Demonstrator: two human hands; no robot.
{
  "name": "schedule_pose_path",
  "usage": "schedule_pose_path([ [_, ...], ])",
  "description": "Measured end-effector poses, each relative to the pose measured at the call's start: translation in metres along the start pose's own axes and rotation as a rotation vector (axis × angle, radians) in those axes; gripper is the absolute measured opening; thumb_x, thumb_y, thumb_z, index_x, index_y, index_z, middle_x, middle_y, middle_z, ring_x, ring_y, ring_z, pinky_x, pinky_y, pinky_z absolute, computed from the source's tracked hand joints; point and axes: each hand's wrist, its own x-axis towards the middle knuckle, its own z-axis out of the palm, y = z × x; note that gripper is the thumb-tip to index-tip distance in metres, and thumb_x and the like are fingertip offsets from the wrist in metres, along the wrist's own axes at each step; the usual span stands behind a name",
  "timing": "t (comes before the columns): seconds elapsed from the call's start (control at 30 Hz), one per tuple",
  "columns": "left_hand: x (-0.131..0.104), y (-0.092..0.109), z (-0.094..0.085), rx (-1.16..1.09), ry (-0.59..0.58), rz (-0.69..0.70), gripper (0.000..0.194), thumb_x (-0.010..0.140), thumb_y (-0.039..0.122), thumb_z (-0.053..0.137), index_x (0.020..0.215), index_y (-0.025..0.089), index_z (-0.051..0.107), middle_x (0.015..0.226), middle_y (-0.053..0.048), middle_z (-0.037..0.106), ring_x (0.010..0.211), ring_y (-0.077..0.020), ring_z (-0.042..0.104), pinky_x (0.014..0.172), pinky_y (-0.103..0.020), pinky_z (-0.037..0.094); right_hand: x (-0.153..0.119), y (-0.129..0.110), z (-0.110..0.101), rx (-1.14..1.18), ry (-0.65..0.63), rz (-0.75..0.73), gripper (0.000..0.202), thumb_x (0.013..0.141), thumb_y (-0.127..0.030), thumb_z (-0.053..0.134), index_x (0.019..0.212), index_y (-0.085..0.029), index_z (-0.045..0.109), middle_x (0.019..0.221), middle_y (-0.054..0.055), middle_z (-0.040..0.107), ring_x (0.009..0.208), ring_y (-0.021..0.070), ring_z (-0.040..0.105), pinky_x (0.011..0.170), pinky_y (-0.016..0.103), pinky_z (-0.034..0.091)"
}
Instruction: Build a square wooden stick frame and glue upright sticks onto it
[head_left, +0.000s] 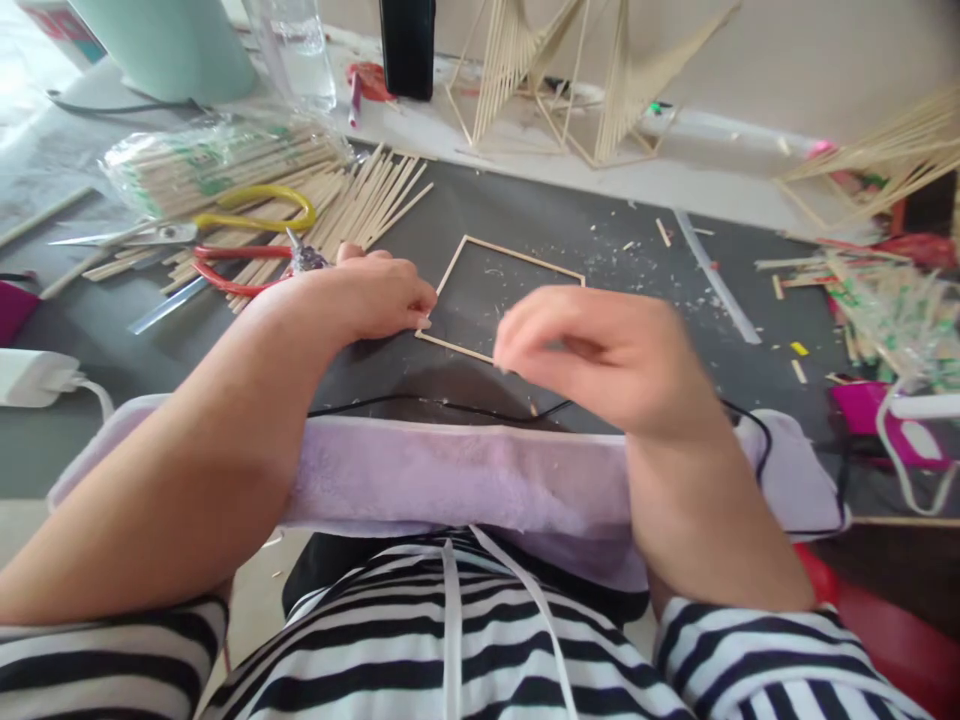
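Note:
A square frame of thin wooden sticks (pixel 525 257) lies flat on the dark grey table. My left hand (pixel 375 293) rests at its left corner, with thumb and forefinger pressed together on the end of the stick there. Over the frame's right part is my right hand (pixel 592 345), its fingers curled and thumb and forefinger pinched together; it is slightly blurred, and whatever is between its fingertips is too small to name. This hand hides the frame's right side and near right corner.
Scissors with yellow and red handles (pixel 255 208), loose sticks (pixel 375 205) and a clear plastic ruler (pixel 172 303) lie left. Finished stick structures (pixel 555 90) stand behind. A black cable (pixel 450 405) runs along the near edge, beside a purple cloth (pixel 465 475).

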Motion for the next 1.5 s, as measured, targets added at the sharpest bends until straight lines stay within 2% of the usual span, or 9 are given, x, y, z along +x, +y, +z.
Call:
schedule_pose_path([
  [0.07,-0.003,0.007,-0.005,0.067,-0.042,-0.037,0.023,0.090,0.033,0.055,0.081,0.022,0.072,0.093,-0.008,0.068,0.100,-0.0274,0.059,0.096,-0.044,0.037,0.017,0.021,0.008,-0.312,0.024,0.111,0.009,0.089,-0.021,0.063,0.081,-0.021,0.068,0.081,0.001,0.068,0.074,0.0149,0.060,0.072,0.031,0.045],
  [0.13,-0.006,0.012,-0.009,0.091,-0.065,-0.071,0.023,0.091,0.033,0.054,0.084,0.022,0.073,0.100,-0.010,0.068,0.102,-0.0292,0.059,0.096,-0.046,0.037,0.022,0.037,0.017,-0.491,-0.056,0.188,0.009,0.086,-0.013,0.064,0.081,-0.019,0.067,0.080,0.002,0.067,0.075,0.0150,0.059,0.072,0.030,0.042],
  [0.23,-0.009,0.019,-0.012,0.102,-0.081,-0.089,0.025,0.093,0.032,0.052,0.091,0.023,0.075,0.109,-0.012,0.067,0.107,-0.0313,0.059,0.097,-0.048,0.037,0.021,0.047,0.031,-0.630,-0.147,0.213,0.006,0.087,-0.014,0.065,0.086,-0.019,0.069,0.087,0.003,0.069,0.083,0.0176,0.062,0.077,0.031,0.041],
  [0.33,-0.012,0.022,-0.013,0.114,-0.093,-0.099,0.027,0.094,0.032,0.050,0.099,0.023,0.075,0.114,-0.012,0.067,0.113,-0.0331,0.057,0.099,-0.051,0.037,0.019,0.047,0.040,-0.717,-0.158,0.191,0.007,0.089,-0.016,0.065,0.092,-0.020,0.071,0.092,0.004,0.071,0.090,0.0199,0.064,0.081,0.032,0.040],
  [0.47,-0.012,0.022,-0.011,0.092,-0.097,-0.133,0.027,0.095,0.033,0.050,0.104,0.026,0.075,0.121,-0.010,0.067,0.121,-0.0351,0.054,0.103,-0.056,0.034,0.018,0.049,0.044,-0.735,-0.144,0.160,0.017,0.091,-0.016,0.064,0.104,-0.021,0.075,0.098,0.005,0.072,0.095,0.0207,0.066,0.083,0.033,0.040],
  [0.6,-0.010,0.019,-0.007,0.061,-0.075,-0.127,0.026,0.094,0.034,0.054,0.107,0.029,0.076,0.122,-0.009,0.066,0.124,-0.0366,0.052,0.106,-0.058,0.032,0.016,0.054,0.046,-0.742,-0.136,0.092,0.029,0.095,-0.018,0.060,0.117,-0.029,0.076,0.092,0.003,0.069,0.086,0.0183,0.065,0.082,0.033,0.040],
  [0.77,-0.010,0.019,-0.006,0.066,-0.072,-0.124,0.027,0.094,0.034,0.054,0.110,0.030,0.076,0.120,-0.009,0.066,0.123,-0.0367,0.052,0.106,-0.060,0.031,0.014,0.056,0.049,-0.744,-0.140,0.034,0.031,0.096,-0.016,0.059,0.116,-0.031,0.077,0.087,0.003,0.067,0.080,0.0159,0.063,0.082,0.033,0.038],
  [1.3,-0.010,0.020,-0.006,0.113,-0.080,-0.136,0.030,0.095,0.035,0.051,0.113,0.033,0.075,0.121,-0.008,0.066,0.123,-0.0330,0.053,0.108,-0.058,0.032,0.018,0.050,0.051,-0.788,-0.192,0.068,0.033,0.095,-0.015,0.057,0.116,-0.030,0.077,0.091,0.005,0.069,0.083,0.0168,0.061,0.084,0.035,0.031],
  [1.5,-0.012,0.022,-0.010,0.110,-0.095,-0.120,0.031,0.096,0.034,0.049,0.113,0.028,0.074,0.122,-0.011,0.066,0.124,-0.0363,0.053,0.106,-0.059,0.034,0.019,0.046,0.051,-0.794,-0.206,0.097,0.034,0.095,-0.014,0.055,0.115,-0.029,0.078,0.094,0.005,0.070,0.086,0.0175,0.062,0.086,0.035,0.031],
])
